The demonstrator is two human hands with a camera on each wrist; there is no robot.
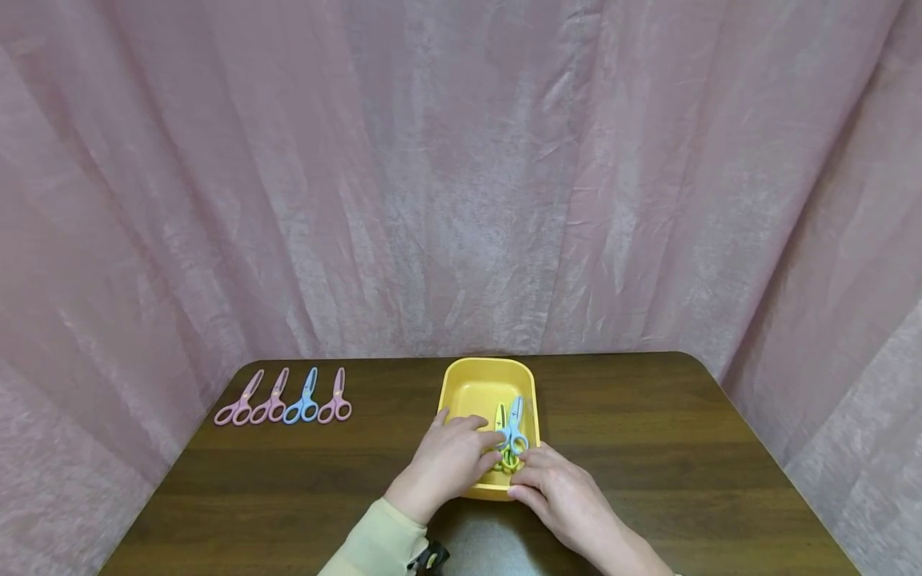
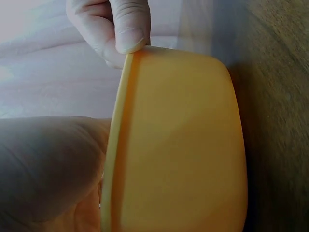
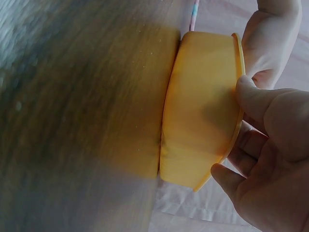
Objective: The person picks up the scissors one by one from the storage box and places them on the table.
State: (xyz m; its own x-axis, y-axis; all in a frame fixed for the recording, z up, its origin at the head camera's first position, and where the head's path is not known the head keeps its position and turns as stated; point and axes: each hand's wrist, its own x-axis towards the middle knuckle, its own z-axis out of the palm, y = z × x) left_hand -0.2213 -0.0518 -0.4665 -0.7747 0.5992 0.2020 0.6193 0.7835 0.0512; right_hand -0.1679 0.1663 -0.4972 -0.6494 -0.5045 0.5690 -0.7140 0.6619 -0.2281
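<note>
A yellow plastic tray (image 1: 475, 396) stands at the middle of the table. In its right half lie blue-handled scissors (image 1: 515, 413), overlapping yellow-green scissors (image 1: 510, 460); their blades point away from me. My left hand (image 1: 445, 458) reaches over the tray's left rim with fingers spread, the index finger and thumb beside the scissors' handles. Whether they touch the handles is hard to tell. My right hand (image 1: 565, 492) pinches the rim at the near right corner, its thumb outside the tray wall (image 3: 203, 106) in the right wrist view. Both wrist views hide the tray's inside.
At the table's far left lies a row of scissors: blue ones (image 1: 310, 392) and several pink ones (image 1: 337, 400), all with handles toward me. A pink curtain (image 1: 468, 176) hangs behind the brown wooden table (image 1: 648, 432).
</note>
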